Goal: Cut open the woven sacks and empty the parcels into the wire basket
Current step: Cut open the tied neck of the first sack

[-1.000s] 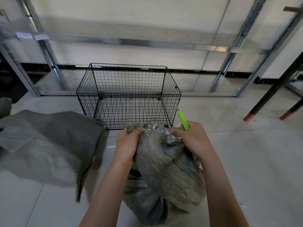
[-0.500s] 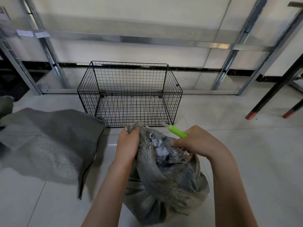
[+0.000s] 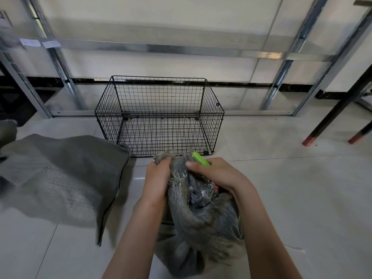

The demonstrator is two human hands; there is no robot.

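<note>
**Sack mouth gripped in both hands, just short of the basket**

Nearest you, the woven sack [image 3: 203,226] stands on the tiled floor [image 3: 291,198] between your forearms. It is coarse grey weave, lumpy and creased, and its cut rim is frayed to loose threads. Its long axis runs from you toward the basket, with the mouth at the far end.

Your left hand [image 3: 157,178] has its fingers curled tight round the left side of that rim. Your right hand [image 3: 218,175] has its fingers wrapped round a green cutter [image 3: 200,160], with the thumb laid toward the right side of the rim. The smooth plastic handle juts from the fist, pointing away and leftward. I cannot make out the blade.

Inside the opening, crumpled grey parcels [image 3: 198,196] show beside a patch of red.

To your left lies a second sack [image 3: 60,178], slack, of the same grey weave.

Beyond, the wire basket [image 3: 161,97], a black rectangular grid, sits on the floor just past the sack mouth. Behind it stands a galvanised steel rack [image 3: 181,49].
</note>
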